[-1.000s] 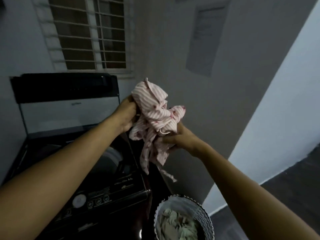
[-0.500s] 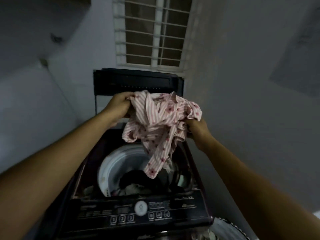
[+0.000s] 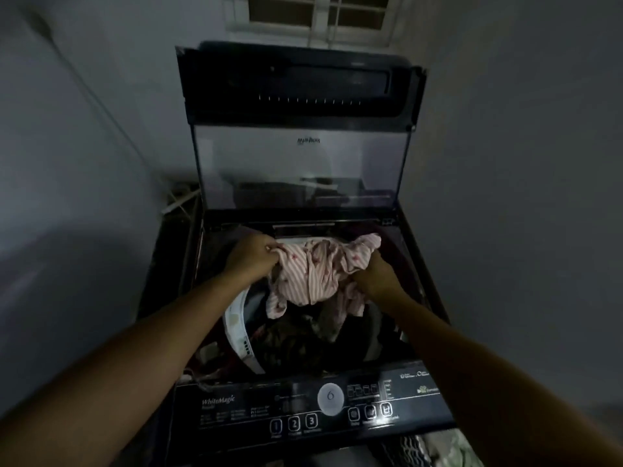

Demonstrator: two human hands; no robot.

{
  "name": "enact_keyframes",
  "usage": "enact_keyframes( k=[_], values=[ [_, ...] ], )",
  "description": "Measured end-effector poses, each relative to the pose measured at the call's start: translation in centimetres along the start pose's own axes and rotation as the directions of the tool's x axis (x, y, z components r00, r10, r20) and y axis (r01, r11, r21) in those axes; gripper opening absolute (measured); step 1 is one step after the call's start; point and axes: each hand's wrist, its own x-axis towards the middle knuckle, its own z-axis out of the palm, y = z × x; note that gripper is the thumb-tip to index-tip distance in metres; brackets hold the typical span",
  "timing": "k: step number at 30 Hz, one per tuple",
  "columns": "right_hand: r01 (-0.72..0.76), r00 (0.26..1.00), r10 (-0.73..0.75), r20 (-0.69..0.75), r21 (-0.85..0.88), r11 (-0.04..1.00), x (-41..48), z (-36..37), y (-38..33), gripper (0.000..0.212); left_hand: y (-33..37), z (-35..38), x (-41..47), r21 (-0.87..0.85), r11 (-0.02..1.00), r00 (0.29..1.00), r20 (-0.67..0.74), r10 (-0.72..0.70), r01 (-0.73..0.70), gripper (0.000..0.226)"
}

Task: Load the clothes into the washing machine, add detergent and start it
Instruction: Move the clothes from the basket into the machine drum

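Observation:
A dark top-loading washing machine (image 3: 418,392) stands in front of me with its glass lid (image 3: 300,163) raised upright. Both my hands hold a pink striped garment (image 3: 317,274) low over the drum opening. My left hand (image 3: 251,256) grips its left edge and my right hand (image 3: 379,278) grips its right side. The cloth hangs down into the drum, touching dark clothes (image 3: 303,342) that lie inside. The white drum rim (image 3: 236,325) shows at the left. No detergent is in view.
The control panel (image 3: 256,412) with a round dial (image 3: 330,398) and numbered buttons runs along the machine's near edge. A laundry basket (image 3: 435,449) with cloth in it peeks in at the bottom right. Walls close in on both sides; a barred window (image 3: 320,11) is behind.
Both hands have carried the pink garment from beside the machine to over it and lowered it from chest height down into the drum opening. My view has tilted down onto the machine.

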Motion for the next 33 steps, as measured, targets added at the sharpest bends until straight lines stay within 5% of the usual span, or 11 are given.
enact_keyframes(
  k=[5, 10, 17, 19, 29, 33],
  values=[
    [-0.115, 0.993, 0.112, -0.026, -0.140, 0.983, 2.4, 2.8, 2.2, 0.044, -2.8, 3.2, 1.1, -0.255, 0.914, 0.945, 0.177, -0.275, 0.314, 0.027],
    [-0.350, 0.929, 0.368, -0.032, 0.242, 0.905, 4.0, 4.8, 2.7, 0.038, -8.0, 5.9, 3.4, -0.210, 0.919, 0.932, 0.223, -0.287, 0.334, 0.049],
    [-0.251, 0.962, 0.271, -0.018, 0.322, 0.913, 5.4, 5.9, 2.4, 0.022, -5.7, 4.8, 1.8, -0.160, 0.909, 0.904, 0.267, -0.336, 0.385, 0.038],
    [-0.244, 0.963, 0.268, -0.033, 0.326, 0.914, 5.6, 5.6, 2.1, 0.006, -5.8, 4.5, 2.0, -0.174, 0.917, 0.917, 0.252, -0.310, 0.358, 0.051],
    [-0.150, 0.986, 0.162, -0.048, 0.199, 0.968, 5.2, 2.3, 0.8, 0.026, -1.6, 1.6, 1.9, -0.203, 0.951, 0.958, 0.220, -0.186, 0.232, 0.061],
    [-0.075, 0.994, 0.087, -0.070, 0.164, 0.984, 3.3, -1.5, -0.4, 0.018, 2.6, 1.9, 1.8, -0.192, 0.969, 0.962, 0.252, -0.104, 0.155, 0.060]
  ],
)
